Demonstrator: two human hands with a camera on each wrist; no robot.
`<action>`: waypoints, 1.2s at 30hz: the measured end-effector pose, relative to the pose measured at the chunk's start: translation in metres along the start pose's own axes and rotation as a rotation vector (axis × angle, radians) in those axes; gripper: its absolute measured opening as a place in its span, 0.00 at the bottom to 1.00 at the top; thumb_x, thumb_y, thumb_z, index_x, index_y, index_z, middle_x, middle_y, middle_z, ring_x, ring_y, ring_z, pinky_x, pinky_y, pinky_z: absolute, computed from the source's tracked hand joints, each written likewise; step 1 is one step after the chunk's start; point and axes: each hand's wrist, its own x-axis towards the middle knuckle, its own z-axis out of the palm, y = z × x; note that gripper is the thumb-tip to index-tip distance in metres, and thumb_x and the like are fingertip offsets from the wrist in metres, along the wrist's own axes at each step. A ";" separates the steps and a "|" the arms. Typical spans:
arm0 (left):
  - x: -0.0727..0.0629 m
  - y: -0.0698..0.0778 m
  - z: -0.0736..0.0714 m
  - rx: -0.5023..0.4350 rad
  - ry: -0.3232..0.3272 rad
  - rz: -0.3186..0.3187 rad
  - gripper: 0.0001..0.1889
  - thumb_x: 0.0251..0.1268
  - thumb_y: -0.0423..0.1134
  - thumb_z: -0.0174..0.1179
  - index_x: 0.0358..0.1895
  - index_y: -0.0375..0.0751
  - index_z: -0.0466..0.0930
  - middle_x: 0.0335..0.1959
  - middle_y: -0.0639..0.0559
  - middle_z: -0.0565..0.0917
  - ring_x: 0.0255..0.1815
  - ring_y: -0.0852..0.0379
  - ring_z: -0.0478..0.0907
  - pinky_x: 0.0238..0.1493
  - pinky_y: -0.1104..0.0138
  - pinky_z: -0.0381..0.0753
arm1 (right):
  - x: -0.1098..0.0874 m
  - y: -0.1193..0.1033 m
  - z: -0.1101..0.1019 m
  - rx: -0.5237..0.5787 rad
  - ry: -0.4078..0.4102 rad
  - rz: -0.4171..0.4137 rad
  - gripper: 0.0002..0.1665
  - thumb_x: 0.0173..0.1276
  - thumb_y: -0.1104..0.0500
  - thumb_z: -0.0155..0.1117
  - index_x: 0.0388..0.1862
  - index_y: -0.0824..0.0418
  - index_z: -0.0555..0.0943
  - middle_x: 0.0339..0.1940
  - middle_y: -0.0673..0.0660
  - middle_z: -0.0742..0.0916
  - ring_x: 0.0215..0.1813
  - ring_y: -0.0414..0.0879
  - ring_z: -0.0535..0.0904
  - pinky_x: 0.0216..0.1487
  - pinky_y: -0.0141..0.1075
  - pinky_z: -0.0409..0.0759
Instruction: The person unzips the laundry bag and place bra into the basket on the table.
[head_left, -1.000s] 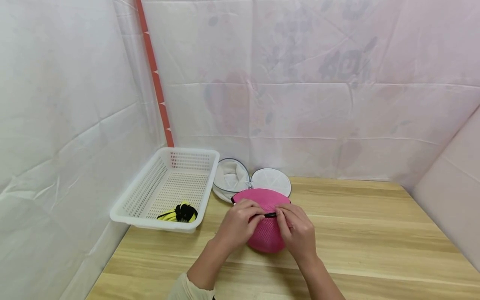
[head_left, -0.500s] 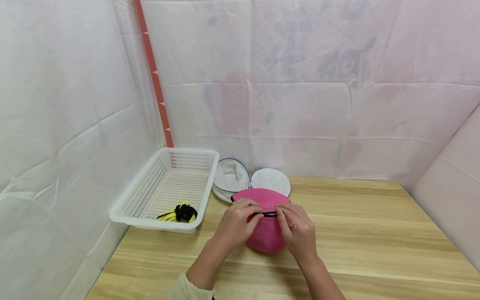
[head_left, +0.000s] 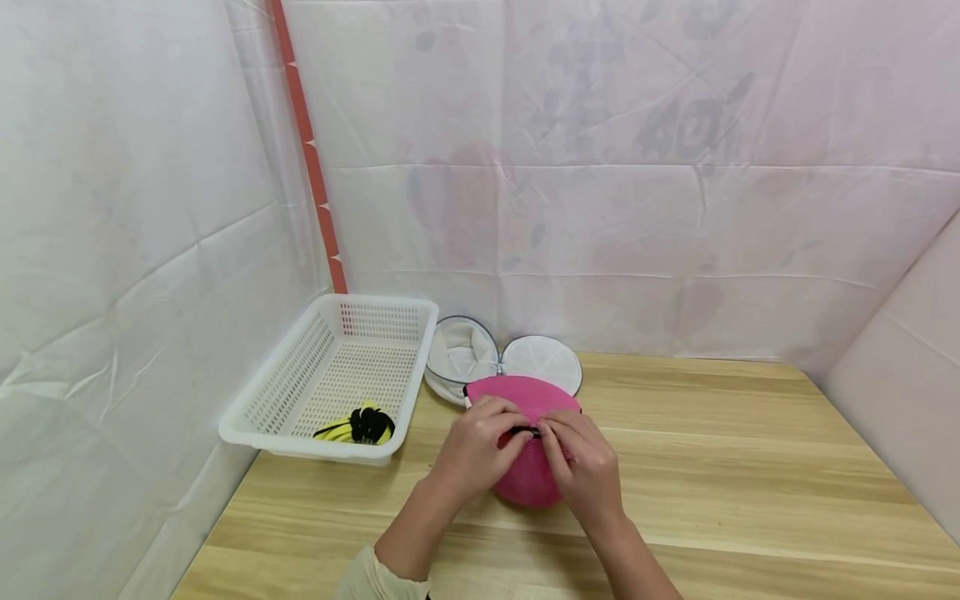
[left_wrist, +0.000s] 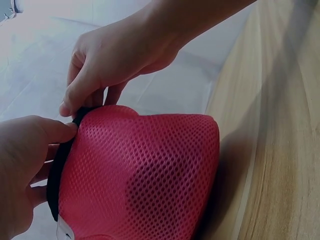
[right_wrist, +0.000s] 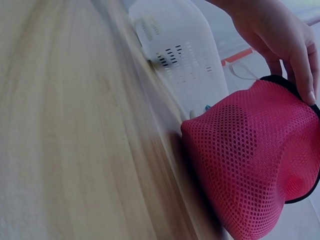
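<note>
A pink mesh laundry bag (head_left: 525, 390) with a black-trimmed opening stands on the wooden table in front of me. My left hand (head_left: 474, 446) pinches the black edge (left_wrist: 59, 170) between thumb and fingers. Close beside it on the same edge, the thumb and fingers of my right hand (head_left: 587, 467) pinch the trim. In the left wrist view a dark patch shows through the mesh (left_wrist: 155, 190). The right wrist view shows the bag's side (right_wrist: 240, 150) and my left hand at its rim. A small pale tag (left_wrist: 64, 230) is at one end of the trim.
At the left is a white perforated plastic basket (head_left: 427, 333) holding a yellow-and-black bundle (head_left: 367, 425). Behind the pink bag lies a white round mesh bag (head_left: 450, 392), its round lid (head_left: 542, 362) folded out. Pale sheeting (head_left: 600, 208) walls the table at back and sides.
My right hand has moved left along the black edge, so its fingertips are now near those of my left hand. The left hand and the bag stay about where they were.
</note>
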 end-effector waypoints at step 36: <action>0.001 -0.004 0.000 0.004 -0.001 0.003 0.03 0.58 0.37 0.71 0.34 0.47 0.88 0.34 0.59 0.84 0.39 0.63 0.79 0.46 0.74 0.80 | 0.000 0.005 -0.004 -0.057 0.003 0.035 0.05 0.62 0.67 0.67 0.34 0.67 0.88 0.36 0.56 0.89 0.41 0.49 0.85 0.58 0.22 0.76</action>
